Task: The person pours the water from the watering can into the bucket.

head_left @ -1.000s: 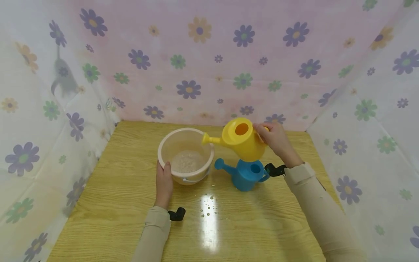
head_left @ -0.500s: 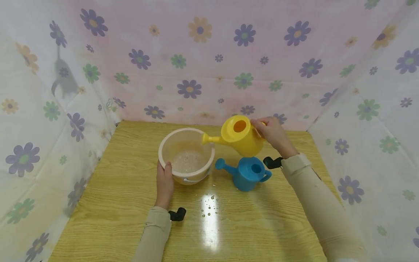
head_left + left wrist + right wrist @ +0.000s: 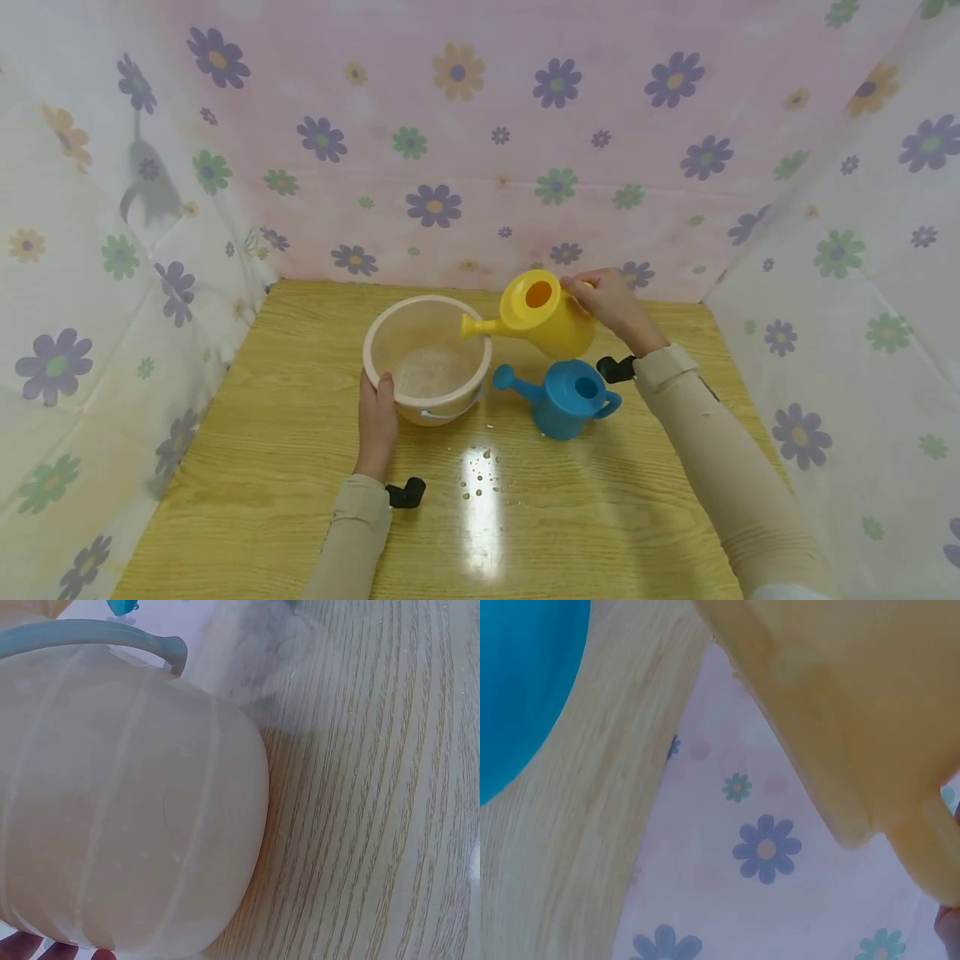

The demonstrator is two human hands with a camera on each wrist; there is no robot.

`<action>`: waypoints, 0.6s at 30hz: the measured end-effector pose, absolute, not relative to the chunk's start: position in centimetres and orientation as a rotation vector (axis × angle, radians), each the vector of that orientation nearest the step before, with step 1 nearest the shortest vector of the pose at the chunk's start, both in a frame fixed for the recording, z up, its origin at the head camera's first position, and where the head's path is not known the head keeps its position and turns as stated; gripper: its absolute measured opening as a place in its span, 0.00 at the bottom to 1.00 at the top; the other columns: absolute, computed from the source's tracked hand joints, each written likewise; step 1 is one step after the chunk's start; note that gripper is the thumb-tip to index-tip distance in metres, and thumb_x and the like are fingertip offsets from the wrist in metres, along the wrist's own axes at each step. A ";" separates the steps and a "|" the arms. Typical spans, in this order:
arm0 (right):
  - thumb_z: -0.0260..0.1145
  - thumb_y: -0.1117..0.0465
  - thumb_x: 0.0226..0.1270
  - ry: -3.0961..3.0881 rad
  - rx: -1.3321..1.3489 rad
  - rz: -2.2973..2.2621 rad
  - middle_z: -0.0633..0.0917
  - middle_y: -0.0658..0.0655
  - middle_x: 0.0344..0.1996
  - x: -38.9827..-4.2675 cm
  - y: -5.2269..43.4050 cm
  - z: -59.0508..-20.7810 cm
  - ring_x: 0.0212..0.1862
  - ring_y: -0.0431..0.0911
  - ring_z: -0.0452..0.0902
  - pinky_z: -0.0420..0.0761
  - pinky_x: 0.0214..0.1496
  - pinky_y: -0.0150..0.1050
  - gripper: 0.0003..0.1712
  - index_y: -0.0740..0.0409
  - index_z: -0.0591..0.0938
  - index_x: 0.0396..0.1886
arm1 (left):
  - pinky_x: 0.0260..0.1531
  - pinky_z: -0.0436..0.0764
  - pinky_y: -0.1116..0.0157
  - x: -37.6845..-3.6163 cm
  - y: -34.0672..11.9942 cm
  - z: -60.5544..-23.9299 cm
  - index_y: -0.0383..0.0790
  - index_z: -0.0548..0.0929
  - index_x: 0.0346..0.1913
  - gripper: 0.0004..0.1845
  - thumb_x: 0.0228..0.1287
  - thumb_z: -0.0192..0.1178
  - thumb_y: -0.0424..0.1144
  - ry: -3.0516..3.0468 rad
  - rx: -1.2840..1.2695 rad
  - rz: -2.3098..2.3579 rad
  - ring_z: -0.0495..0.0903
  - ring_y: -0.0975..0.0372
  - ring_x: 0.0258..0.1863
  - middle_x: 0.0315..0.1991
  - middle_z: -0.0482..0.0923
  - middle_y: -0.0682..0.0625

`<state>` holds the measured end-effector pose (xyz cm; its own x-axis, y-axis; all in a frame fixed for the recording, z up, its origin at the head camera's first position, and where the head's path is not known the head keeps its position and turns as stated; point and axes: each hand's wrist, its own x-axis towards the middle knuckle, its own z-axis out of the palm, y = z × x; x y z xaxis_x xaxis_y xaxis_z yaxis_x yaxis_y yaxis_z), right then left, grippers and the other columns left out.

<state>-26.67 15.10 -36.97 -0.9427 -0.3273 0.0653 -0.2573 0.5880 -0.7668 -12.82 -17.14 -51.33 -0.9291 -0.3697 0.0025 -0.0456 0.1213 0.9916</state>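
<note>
My right hand grips the handle of a yellow watering can held in the air and tipped left, its spout over the rim of a pale pink bucket. There is water in the bottom of the bucket. My left hand rests against the bucket's near left side with straight fingers. A blue watering can stands on the wooden table below the yellow one. The left wrist view is filled by the bucket wall; the right wrist view shows the yellow can's underside and part of the blue can.
Flowered cloth walls close the table in at the back and on both sides. Water drops lie on the table in front of the bucket. Bare wood lies nearer to me.
My right hand has swung the yellow can a little left and tipped it further toward the bucket. My left hand and the blue can have stayed put.
</note>
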 end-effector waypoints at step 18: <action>0.49 0.46 0.63 2.756 -0.590 -1.057 0.63 0.56 0.10 -28.5 15.0 -36.0 0.15 0.50 0.58 0.62 0.17 0.39 0.30 0.68 0.72 0.15 | 0.60 0.57 0.57 -12.9 -17.0 -51.4 0.54 0.48 0.69 0.31 0.66 0.37 0.57 -2.150 0.388 -1.880 0.57 0.56 0.63 0.65 0.55 0.49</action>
<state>-28.45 14.98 -36.02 -0.9150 -0.4032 0.0173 -0.3113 0.6780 -0.6659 -12.88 -17.02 -51.42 -0.9310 -0.3646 0.0181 -0.0307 0.1275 0.9914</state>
